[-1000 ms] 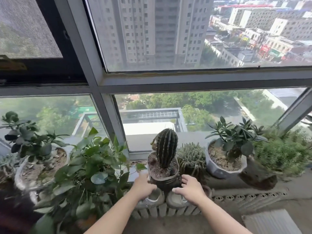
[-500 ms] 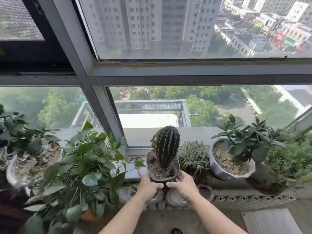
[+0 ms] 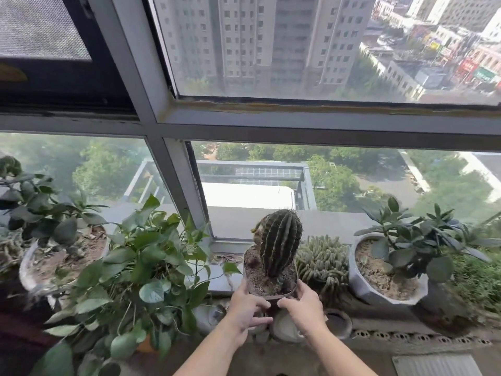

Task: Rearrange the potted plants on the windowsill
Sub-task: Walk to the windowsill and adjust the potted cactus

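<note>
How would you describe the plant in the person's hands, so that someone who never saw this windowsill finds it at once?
Look along the windowsill below the big window, between the leafy pothos and the low clump of finger-like succulents. There both hands, left hand and right hand, grip a small dark pot. It holds the only tall, ribbed, barrel-shaped cactus.

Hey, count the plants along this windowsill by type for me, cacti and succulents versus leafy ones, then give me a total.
Cacti and succulents: 3, the ribbed cactus, the spiky clump, the jade plant
Leafy plants: 3, the vine, the left shrub, the bushy plant at far right
Total: 6
</note>
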The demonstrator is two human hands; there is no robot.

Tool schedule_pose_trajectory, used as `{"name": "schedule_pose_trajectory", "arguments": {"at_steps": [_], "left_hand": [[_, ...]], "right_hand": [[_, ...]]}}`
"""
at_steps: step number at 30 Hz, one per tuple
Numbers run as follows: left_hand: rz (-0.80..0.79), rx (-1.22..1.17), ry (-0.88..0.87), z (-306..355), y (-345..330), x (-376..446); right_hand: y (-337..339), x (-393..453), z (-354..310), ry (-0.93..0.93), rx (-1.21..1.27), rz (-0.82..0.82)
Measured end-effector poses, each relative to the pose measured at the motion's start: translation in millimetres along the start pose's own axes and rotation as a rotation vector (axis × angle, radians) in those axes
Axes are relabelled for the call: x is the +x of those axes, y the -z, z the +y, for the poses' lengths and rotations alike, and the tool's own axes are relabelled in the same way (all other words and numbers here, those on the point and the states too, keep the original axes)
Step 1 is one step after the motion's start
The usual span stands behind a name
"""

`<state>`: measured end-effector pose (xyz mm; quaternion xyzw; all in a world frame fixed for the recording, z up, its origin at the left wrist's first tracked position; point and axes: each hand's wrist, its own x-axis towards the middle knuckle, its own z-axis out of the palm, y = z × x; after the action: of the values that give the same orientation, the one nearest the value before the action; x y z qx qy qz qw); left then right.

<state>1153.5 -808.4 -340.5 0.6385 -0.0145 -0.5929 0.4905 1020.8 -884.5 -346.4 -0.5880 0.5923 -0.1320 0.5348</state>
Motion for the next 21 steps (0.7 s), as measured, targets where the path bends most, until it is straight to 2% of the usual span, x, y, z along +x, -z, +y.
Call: {"name": "schedule_pose_trajectory", "arguments": {"at_steps": [8, 21], "left_hand": [[0.022, 0.003, -0.064, 7, 8, 4], [0.022, 0.178, 0.005, 23, 15, 12]], "right_hand": [[-6, -4, -2, -0.022, 0.043, 0.001], [-10, -9, -8, -0.080, 0.154, -0.046]]}}
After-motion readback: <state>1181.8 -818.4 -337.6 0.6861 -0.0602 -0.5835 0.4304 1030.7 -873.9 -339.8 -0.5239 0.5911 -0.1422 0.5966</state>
